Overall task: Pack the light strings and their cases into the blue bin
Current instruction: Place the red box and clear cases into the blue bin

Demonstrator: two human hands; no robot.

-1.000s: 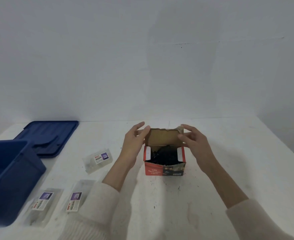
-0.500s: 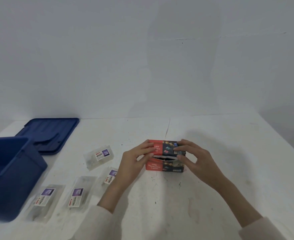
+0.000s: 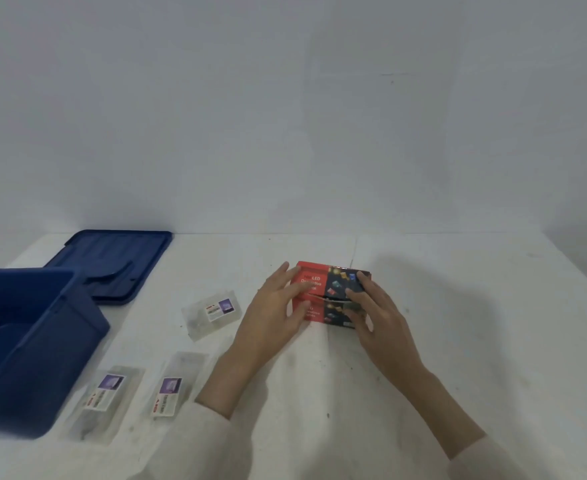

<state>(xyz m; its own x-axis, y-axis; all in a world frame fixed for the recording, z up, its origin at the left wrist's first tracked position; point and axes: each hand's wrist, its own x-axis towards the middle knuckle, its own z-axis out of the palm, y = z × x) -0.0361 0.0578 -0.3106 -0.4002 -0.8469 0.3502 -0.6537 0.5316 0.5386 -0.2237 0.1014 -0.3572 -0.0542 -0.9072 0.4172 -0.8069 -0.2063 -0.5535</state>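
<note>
Head view — LED box (image 3: 333,282) lies flat, long axis left–right.

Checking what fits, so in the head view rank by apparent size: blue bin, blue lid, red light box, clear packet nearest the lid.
1. blue bin, largest, though cropped and closest to the camera
2. blue lid
3. red light box, partly covered
4. clear packet, smallest

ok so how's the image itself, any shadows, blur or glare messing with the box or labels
Head view: soft, even light with no glare; a faint shadow lies on the table right of the LED box; the box print is soft, only "LED" reads clearly; labels on the clear cases are too blurred to read; the blue bin is cut by the left edge.
</note>
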